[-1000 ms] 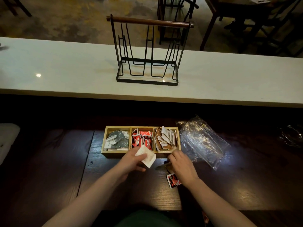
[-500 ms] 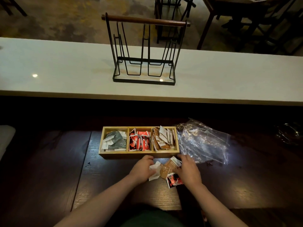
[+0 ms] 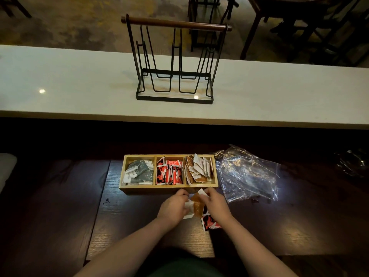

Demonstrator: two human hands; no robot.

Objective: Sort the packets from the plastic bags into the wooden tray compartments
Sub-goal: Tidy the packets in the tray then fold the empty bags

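A wooden tray (image 3: 139, 187) with three compartments sits on the dark table. Its left compartment holds grey-green packets (image 3: 139, 172), the middle one red packets (image 3: 169, 173), the right one brown and white packets (image 3: 198, 169). Just in front of the tray, my left hand (image 3: 173, 208) and my right hand (image 3: 216, 204) close together around a small bunch of brown and white packets (image 3: 196, 205). A red packet (image 3: 209, 223) lies on the table, partly under my right wrist. Clear, crumpled plastic bags (image 3: 247, 174) lie right of the tray.
A black wire rack (image 3: 175, 60) with a wooden handle stands on the white counter (image 3: 60, 86) behind the table. Something dark and shiny (image 3: 353, 162) rests at the far right. Chairs and table legs stand beyond the counter.
My left hand brought a white packet down to the loose pile by my right hand. Both hands now gather the brown and white packets together in front of the tray.
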